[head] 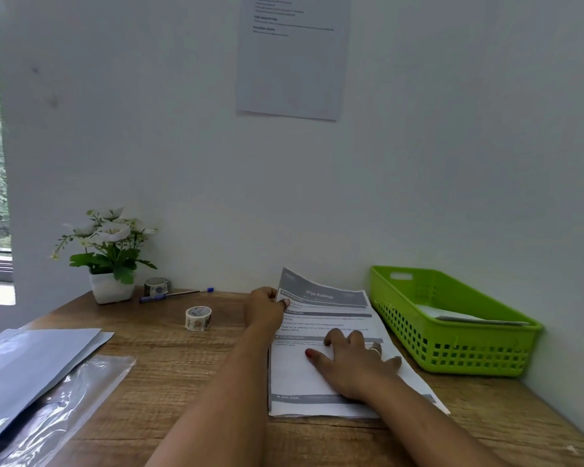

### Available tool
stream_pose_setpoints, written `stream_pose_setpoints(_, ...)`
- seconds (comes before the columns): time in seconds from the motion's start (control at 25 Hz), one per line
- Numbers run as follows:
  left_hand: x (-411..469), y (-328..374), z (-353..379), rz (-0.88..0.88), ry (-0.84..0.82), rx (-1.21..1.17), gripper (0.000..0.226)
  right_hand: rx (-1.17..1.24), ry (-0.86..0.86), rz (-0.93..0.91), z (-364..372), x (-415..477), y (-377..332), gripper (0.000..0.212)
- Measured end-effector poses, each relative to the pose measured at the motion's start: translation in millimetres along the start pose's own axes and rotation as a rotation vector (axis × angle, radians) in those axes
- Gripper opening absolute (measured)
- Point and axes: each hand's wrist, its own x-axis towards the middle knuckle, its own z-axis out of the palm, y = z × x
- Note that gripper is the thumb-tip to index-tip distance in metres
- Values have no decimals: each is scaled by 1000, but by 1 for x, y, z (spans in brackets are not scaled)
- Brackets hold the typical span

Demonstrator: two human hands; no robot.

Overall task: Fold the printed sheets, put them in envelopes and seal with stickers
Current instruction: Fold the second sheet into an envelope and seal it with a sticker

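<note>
A stack of printed sheets [304,375] lies on the wooden desk [189,375], right of centre. My left hand [265,306] pinches the far left corner of the top sheet and lifts it off the stack. My right hand [354,362] presses flat on the middle of the sheets, fingers spread. White envelopes [31,362] lie at the near left, partly under a clear plastic sleeve [71,406]. A sticker roll [198,318] stands in the middle of the desk, and a second roll [155,286] stands by the plant.
A green plastic basket [452,345] with something white inside stands at the right against the wall. A white pot of artificial flowers [110,264] and a blue pen [169,294] are at the back left. A printed page [290,62] hangs on the wall.
</note>
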Motion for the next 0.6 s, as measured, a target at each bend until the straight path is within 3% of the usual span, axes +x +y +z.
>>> stream_pose_setpoints(0.24, 6, -1, 16, 35, -9, 22, 10, 20, 99, 27, -7, 3, 11, 67)
stream_pose_setpoints(0.52, 11, 0, 0, -166, -114, -335, 15, 128, 118, -7, -16, 7, 29, 66)
stream_pose_setpoints(0.6, 11, 2, -7, -195, -53, -395, 19, 122, 178, -37, -19, 2, 28, 64)
